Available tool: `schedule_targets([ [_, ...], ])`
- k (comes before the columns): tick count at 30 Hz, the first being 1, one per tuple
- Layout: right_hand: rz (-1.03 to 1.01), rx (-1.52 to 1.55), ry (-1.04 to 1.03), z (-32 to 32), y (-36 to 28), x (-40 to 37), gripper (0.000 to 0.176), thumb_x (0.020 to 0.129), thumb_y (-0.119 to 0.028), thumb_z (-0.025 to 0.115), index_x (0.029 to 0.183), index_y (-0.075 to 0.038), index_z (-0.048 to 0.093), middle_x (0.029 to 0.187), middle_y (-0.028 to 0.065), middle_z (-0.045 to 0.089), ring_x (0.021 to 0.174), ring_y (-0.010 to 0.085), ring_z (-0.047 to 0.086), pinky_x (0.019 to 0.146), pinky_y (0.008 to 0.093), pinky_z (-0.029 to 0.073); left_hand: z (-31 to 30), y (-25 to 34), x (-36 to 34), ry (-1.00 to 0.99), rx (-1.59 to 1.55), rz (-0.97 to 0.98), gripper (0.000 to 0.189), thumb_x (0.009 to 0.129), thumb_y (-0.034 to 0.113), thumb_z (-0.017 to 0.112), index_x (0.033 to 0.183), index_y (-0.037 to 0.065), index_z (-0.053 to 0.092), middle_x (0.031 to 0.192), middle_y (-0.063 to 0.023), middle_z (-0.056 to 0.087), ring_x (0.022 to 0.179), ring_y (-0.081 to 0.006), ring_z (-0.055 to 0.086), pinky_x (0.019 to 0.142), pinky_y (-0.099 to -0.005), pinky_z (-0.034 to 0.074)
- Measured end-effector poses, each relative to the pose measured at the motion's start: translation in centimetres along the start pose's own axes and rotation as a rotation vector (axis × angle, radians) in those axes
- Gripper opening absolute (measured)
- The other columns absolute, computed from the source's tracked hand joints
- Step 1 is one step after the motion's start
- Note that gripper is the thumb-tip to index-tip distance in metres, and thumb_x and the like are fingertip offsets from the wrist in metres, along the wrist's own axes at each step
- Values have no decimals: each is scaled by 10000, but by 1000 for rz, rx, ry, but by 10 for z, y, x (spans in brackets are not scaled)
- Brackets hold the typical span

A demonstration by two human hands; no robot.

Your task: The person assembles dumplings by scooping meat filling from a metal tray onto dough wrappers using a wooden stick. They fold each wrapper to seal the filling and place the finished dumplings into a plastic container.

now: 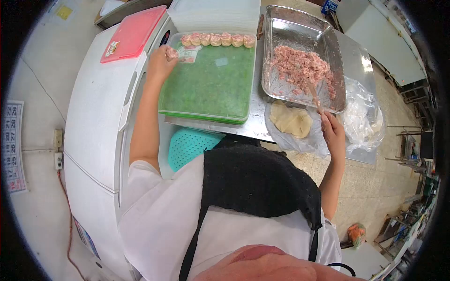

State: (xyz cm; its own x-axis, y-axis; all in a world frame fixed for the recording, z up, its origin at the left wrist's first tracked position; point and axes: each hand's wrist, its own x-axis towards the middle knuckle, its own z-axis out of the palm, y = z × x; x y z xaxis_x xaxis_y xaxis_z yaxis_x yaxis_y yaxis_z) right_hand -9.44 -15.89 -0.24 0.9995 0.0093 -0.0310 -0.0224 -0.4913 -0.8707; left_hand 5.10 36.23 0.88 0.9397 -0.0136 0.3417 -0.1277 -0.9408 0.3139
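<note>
My left hand [161,64] is closed around a small meat dumpling [171,53] at the left edge of a lidded container with a green tray [211,89]. Along its far edge sits a row of several open-topped dumplings [218,39]. My right hand [332,133] grips the handle of a narrow spatula [313,92], whose tip reaches into pink ground meat [300,68]. That meat lies in a rectangular metal pan [293,18]. Close to my right hand, pale yellow dough wrappers [290,119] rest on a plastic sheet [313,145].
A white fridge [93,117] stands at the left with a pink lid [133,35] on top. Stacked clear plastic lids [213,14] are behind the green tray. A turquoise perforated basket [190,147] sits below the table edge. Crumpled clear plastic [363,112] lies at right.
</note>
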Motion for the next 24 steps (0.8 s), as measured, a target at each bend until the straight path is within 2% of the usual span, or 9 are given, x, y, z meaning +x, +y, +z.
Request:
schedule_targets([
  [2, 127, 174, 54, 3, -3, -13, 280, 947, -215, 542, 1120, -17, 638, 688, -58, 453, 605, 27, 387, 526, 190, 309, 10, -8, 22, 99, -2, -67, 486, 783, 234, 682, 1203, 56, 513, 936, -197, 645, 860, -361, 620, 747, -406, 496],
  [6, 161, 212, 74, 7, -9, -23, 288, 946, -222, 549, 1121, -10, 635, 673, -60, 461, 575, 16, 371, 496, 183, 273, 30, -12, 53, 151, 153, -13, 545, 790, 221, 680, 1258, 57, 453, 935, -207, 649, 850, -380, 622, 741, -446, 488],
  [12, 133, 187, 169, 2, -8, -23, 302, 946, -204, 554, 1163, -1, 614, 684, -66, 458, 572, 12, 366, 495, 176, 280, 42, -20, 76, -31, 218, -101, 586, 783, 242, 696, 1278, 60, 439, 918, -222, 646, 875, -388, 623, 735, -472, 480],
  [14, 130, 221, 176, -4, -6, -23, 299, 947, -200, 553, 1164, -4, 614, 679, -69, 451, 570, 10, 363, 492, 173, 277, 31, -21, 69, -42, 97, -43, 482, 765, 234, 688, 1198, 107, 520, 1071, -165, 633, 946, -355, 608, 784, -464, 483],
  [15, 126, 251, 187, -7, -5, -23, 295, 948, -197, 551, 1165, -8, 614, 675, -72, 443, 568, 7, 360, 489, 170, 274, 30, -25, 66, -42, 101, -44, 482, 765, 234, 688, 1198, 107, 520, 1071, -165, 633, 946, -355, 608, 784, -464, 483],
  [17, 112, 250, 194, -11, -2, -23, 287, 953, -202, 541, 1157, -16, 620, 669, -79, 430, 561, 4, 354, 483, 166, 267, 30, -31, 59, 68, 403, 137, 376, 721, 227, 718, 1064, 126, 603, 1198, -101, 585, 1022, -314, 567, 839, -459, 449],
  [18, 126, 251, 193, -15, -3, -24, 287, 954, -208, 539, 1152, -18, 623, 670, -79, 431, 560, 4, 355, 482, 167, 267, 29, -31, 57, 70, 401, 138, 376, 721, 227, 718, 1064, 126, 603, 1198, -101, 585, 1022, -314, 567, 839, -459, 449],
  [20, 139, 249, 194, -22, -2, -24, 286, 956, -213, 536, 1148, -20, 626, 671, -80, 432, 560, 4, 356, 482, 167, 267, 30, -30, 56, 117, 512, 110, 399, 661, 279, 751, 1022, 169, 621, 1188, -31, 567, 1013, -291, 555, 805, -437, 447],
  [24, 153, 253, 143, -34, 0, -19, 290, 957, -213, 531, 1153, -16, 617, 670, -82, 433, 562, 3, 361, 478, 168, 266, 43, -36, 72, 144, 505, 116, 385, 666, 275, 747, 1009, 163, 613, 1173, -42, 548, 1021, -287, 541, 822, -447, 439],
])
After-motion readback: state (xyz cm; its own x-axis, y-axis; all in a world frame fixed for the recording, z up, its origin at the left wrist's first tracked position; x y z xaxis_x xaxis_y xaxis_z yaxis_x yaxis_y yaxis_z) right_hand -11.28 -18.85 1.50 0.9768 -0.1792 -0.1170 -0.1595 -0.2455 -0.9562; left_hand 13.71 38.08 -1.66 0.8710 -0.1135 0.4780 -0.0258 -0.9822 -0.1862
